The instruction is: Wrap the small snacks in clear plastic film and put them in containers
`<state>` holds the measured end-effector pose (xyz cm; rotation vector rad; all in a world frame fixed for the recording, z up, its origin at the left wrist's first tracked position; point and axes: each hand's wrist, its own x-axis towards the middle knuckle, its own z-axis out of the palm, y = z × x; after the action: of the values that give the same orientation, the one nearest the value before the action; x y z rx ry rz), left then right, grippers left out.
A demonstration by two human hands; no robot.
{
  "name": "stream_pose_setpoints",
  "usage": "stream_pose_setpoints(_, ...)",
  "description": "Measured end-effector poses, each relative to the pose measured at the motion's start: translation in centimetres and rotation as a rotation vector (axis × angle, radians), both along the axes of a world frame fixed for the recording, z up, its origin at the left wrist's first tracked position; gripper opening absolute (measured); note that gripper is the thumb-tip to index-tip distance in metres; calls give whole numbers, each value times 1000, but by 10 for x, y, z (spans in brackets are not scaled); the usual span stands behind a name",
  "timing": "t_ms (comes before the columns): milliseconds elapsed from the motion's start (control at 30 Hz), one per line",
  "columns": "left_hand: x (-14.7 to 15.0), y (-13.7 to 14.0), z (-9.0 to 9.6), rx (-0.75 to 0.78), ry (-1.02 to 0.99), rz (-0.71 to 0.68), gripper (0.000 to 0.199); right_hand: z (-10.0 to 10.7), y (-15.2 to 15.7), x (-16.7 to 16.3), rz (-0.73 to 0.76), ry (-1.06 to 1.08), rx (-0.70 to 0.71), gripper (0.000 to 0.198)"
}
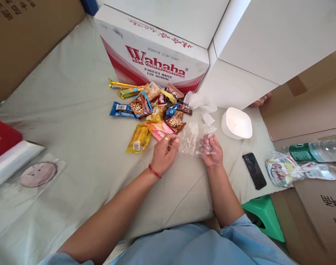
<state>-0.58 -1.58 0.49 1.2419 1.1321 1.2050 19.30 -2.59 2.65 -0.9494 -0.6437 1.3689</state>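
Note:
Between my two hands a clear plastic bag (190, 140) is stretched out above the cloth. My left hand (165, 151), with a red string bracelet at the wrist, pinches its left edge. Fingers closed, my right hand (212, 150) grips the other side, and the see-through film covers part of those fingers. Just beyond lies a heap of wrapped snacks, among them a yellow packet (139, 138), a pink packet (160, 129) and a blue-and-brown cookie packet (141, 105). More crumpled clear plastic (202, 105) rests to the right of the heap.
A Wahaha water carton (156, 60) stands behind the snacks, beside white boxes (239, 77). On the right are a white plastic bowl (236, 123), a black phone (254, 171), plastic bottles (317, 151) and a green stool (265, 217). A plastic film roll (16, 162) lies at left.

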Motion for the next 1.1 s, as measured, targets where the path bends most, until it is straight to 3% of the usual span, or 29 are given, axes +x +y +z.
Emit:
stream_pose_setpoints(167, 7, 0, 1, -161, -94, -103, 53, 4, -13, -16, 245, 69, 35, 46)
stream_pose_setpoints(267, 6, 5, 3, -244, -164, -242, 43, 5, -16, -16, 259, 61, 29, 47)
stream_pose_setpoints(333, 2, 9, 5, -279, -203, -248, 37, 7, -15, -9, 175, 15, 14, 48)
stream_pose_setpoints(467, -10, 17, 11, -259, -361, -122, 34, 13, -6, 15, -44, -67, 4, 42)
stream_pose_setpoints(667, -21, 28, 14, -180, -565, -50, 41, 16, 0, 51, -153, -169, -78, 40)
stream_pose_setpoints(867, -24, 40, -7, -118, -268, 215, 38, 8, -19, 73, -285, -352, -145, 41)
stream_pose_setpoints(1000, -25, 44, -14, -103, -144, 198, 28, 6, -39, 80, -457, -640, -168, 41)
stream_pose_setpoints(1100, -25, 44, -14, -104, -93, 182, 22, 13, -54, 73, -695, -973, -48, 33)
